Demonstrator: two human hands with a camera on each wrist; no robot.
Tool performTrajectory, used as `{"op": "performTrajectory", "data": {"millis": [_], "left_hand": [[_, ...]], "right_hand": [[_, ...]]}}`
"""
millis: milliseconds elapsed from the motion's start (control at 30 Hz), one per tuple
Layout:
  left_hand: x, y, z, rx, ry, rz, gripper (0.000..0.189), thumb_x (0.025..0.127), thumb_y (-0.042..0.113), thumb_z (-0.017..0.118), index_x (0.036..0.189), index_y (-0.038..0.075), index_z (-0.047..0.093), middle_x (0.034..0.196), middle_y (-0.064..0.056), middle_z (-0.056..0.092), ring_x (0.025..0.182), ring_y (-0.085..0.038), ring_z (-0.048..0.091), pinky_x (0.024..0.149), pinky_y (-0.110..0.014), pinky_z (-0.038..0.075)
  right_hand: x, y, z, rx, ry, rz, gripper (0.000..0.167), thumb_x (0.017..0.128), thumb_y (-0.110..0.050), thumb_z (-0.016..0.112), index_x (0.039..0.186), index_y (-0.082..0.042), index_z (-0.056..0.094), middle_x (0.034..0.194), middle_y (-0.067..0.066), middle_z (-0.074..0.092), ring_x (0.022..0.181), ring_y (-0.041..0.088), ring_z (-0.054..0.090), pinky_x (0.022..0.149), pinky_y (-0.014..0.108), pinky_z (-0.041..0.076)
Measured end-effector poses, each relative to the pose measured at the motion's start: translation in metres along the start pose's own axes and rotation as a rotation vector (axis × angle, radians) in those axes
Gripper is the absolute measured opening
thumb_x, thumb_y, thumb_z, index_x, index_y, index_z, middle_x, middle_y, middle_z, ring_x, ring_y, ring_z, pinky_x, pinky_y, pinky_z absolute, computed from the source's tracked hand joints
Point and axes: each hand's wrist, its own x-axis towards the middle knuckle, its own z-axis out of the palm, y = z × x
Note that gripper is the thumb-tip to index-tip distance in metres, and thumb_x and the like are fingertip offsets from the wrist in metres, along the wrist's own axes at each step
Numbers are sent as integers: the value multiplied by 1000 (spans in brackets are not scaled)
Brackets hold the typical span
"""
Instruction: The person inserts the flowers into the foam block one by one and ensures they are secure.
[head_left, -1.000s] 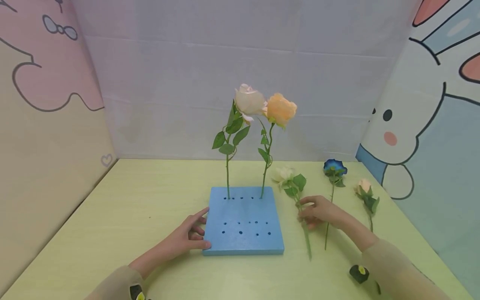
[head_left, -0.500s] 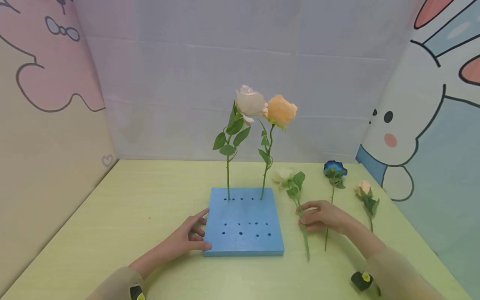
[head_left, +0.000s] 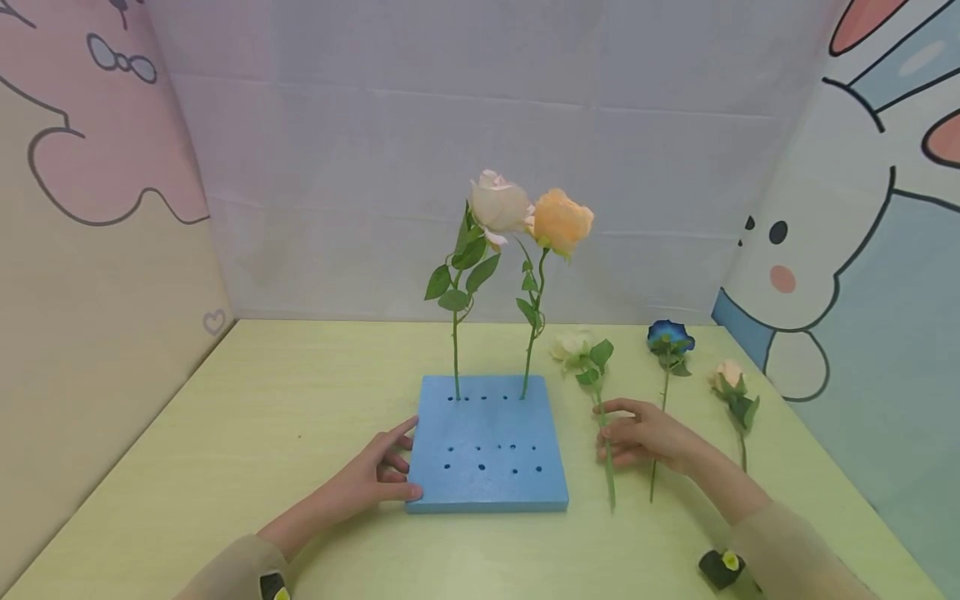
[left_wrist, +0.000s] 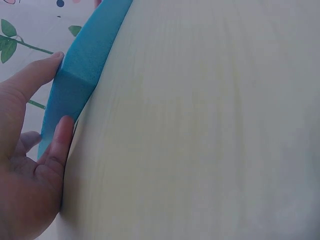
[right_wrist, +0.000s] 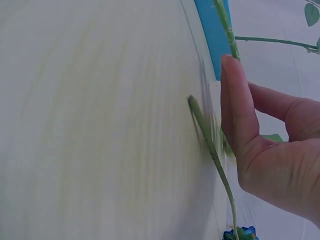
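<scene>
In the head view, my right hand (head_left: 648, 437) pinches the green stem of a white rose (head_left: 576, 350), its bloom pointing away from me. The right wrist view shows that stem (right_wrist: 226, 27) rising past the fingertips. My left hand (head_left: 378, 471) rests against the left side of a blue board (head_left: 487, 487) with rows of holes, thumb at the front corner. The left wrist view shows the thumb (left_wrist: 45, 70) on the board's top edge and other fingers low along its side. A pale pink rose (head_left: 498, 200) and a peach rose (head_left: 562, 221) stand in the back row of holes.
Right of my right hand, a blue rose (head_left: 670, 335) lies on the yellow table (head_left: 300, 367). A small peach rose (head_left: 727, 377) lies further right, its stem partly behind my forearm. A dark object with a yellow mark (head_left: 722, 569) is at my right sleeve. Printed cloth walls surround the table.
My right hand takes a fuller grip on the white rose's stem, and the stem's lower end has shifted slightly left and away from me. My left hand and the board stay put.
</scene>
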Motion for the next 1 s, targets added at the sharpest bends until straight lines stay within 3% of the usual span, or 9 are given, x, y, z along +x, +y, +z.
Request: {"op": "performTrajectory", "data": {"millis": [233, 600, 867, 1000], "left_hand": [[0, 1, 0, 4, 2, -8, 95, 85, 27, 78, 159, 14, 19, 141, -20, 42, 108, -23, 52, 87, -17, 49], [0, 1, 0, 9, 4, -7, 95, 85, 27, 78, 159, 13, 19, 142, -20, 42, 108, -23, 52, 87, -17, 49], [0, 1, 0, 4, -1, -6, 95, 85, 26, 78, 159, 13, 19, 142, -20, 42, 108, -23, 52, 87, -17, 49], [0, 1, 0, -1, 1, -12, 96, 85, 27, 78, 159, 14, 19, 142, -19, 42, 108, -23, 52, 87, -17, 49]], "right_hand": [[-1, 1, 0, 16, -14, 18, 71, 100, -11, 56, 152, 11, 13, 101, 2, 73, 91, 13, 72, 76, 29, 60], [-4, 1, 1, 67, -82, 31, 86, 95, -6, 61, 156, 2, 2, 107, 4, 67, 96, 13, 70, 80, 30, 60], [-4, 5, -1, 94, -75, 32, 76, 96, -5, 61, 151, 15, 13, 114, 7, 70, 101, 11, 70, 86, 29, 59], [-5, 6, -1, 104, -50, 30, 75, 96, -7, 61, 151, 14, 14, 110, 7, 73, 98, 12, 71, 84, 28, 59]]}}
